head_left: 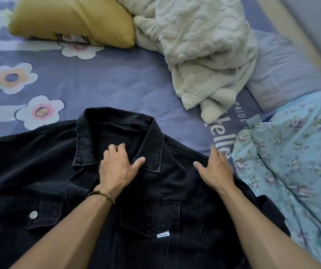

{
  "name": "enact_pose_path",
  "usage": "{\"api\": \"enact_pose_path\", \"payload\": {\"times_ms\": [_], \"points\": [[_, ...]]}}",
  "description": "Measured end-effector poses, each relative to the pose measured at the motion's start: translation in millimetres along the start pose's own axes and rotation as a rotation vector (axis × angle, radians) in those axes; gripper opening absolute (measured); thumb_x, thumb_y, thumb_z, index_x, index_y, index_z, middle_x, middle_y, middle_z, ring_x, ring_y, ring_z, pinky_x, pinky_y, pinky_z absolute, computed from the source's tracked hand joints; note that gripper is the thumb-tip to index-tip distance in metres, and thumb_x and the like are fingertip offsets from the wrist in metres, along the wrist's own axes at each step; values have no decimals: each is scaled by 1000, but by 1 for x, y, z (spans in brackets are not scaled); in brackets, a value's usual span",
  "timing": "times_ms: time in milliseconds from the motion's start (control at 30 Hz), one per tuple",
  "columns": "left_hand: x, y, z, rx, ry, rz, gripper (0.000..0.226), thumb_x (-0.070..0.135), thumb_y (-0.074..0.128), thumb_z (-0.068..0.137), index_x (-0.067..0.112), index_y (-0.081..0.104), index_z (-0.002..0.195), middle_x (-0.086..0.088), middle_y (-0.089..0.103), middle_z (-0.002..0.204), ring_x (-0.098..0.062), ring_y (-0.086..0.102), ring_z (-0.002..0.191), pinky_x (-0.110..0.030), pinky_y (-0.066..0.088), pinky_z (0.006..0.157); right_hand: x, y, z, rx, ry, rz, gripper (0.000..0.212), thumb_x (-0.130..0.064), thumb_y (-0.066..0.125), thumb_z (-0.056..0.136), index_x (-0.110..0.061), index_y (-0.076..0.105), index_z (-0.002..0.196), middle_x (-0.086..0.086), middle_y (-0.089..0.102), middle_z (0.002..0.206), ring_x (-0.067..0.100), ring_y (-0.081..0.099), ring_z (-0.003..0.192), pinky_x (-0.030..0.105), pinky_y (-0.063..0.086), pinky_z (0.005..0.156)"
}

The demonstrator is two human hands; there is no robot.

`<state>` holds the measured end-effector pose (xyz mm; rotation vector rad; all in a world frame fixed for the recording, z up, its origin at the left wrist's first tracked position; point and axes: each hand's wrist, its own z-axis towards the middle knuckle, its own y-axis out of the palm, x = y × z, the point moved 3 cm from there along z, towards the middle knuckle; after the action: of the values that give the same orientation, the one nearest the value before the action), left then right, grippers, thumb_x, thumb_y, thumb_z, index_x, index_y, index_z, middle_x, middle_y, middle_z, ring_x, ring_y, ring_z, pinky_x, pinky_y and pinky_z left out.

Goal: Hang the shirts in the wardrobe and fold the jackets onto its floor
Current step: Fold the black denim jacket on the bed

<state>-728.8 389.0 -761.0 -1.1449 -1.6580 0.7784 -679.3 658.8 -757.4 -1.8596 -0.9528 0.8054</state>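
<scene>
Black denim covers the near half of the bed: a jacket lies spread front-up on the purple flowered sheet, collar pointing away from the person, with 1 metal button showing on the chest pocket at left and a small white tag under the pocket flap at centre.

Both hands rest on the jacket near its top. The left hand lies just below the collar opening, its fingers bent down into the cloth inside the collar and the thumb stretched onto the collar's right point; whether it pinches the fabric cannot be told. The right hand lies flat on the shoulder, fingers straight and thumb spread wide, pressing the denim.

Beyond the jacket sit a mustard pillow and a crumpled cream fleece blanket. A pale blue floral quilt lies just beside the jacket's right edge.
</scene>
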Motion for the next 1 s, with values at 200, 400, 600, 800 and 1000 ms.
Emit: {"api": "enact_pose_path", "payload": {"times_ms": [200, 400, 600, 800, 1000], "points": [[0, -12, 25, 190, 160, -105, 28, 39, 65, 91, 15, 60, 105, -3, 62, 98, -30, 62, 87, -38, 46, 70, 3, -25, 47, 72, -151, 224, 22, -36, 68, 87, -17, 59, 80, 8, 63, 77, 34, 61, 82, 38, 45, 69], [-6, -34, 35, 304, 285, 54, 18, 27, 56, 93, 18, 63, 107, -6, 55, 95, -31, 59, 78, -41, 50, 61, -35, -14, 47, 203, -149, -115, 39, -13, 64, 79, -14, 56, 117, 13, 54, 113, 37, 48, 107, 45, 39, 83], [-85, -82, 54, -166, 148, 518, 53, 18, 56, 84, 41, 44, 130, -1, 53, 104, -27, 61, 98, -38, 50, 71, -167, -8, 25, 75, -723, 63, 53, -13, 58, 79, -21, 55, 131, 4, 46, 139, 39, 62, 94, 45, 54, 71], [-77, -93, 86, -143, 193, 232, 24, 33, 74, 76, 33, 61, 95, -1, 65, 91, -29, 61, 96, -34, 45, 72, -205, 11, 25, -124, -709, -208, 16, -36, 59, 94, -20, 57, 99, 3, 46, 115, 30, 55, 79, 39, 42, 67], [-73, -58, 95, -83, 111, -7, 13, 30, 65, 88, 26, 56, 97, -4, 69, 94, -30, 62, 92, -38, 49, 75, -204, 18, 23, -343, -727, -211, 38, -44, 65, 87, -27, 54, 119, -4, 57, 116, 25, 58, 106, 42, 48, 88]]}}
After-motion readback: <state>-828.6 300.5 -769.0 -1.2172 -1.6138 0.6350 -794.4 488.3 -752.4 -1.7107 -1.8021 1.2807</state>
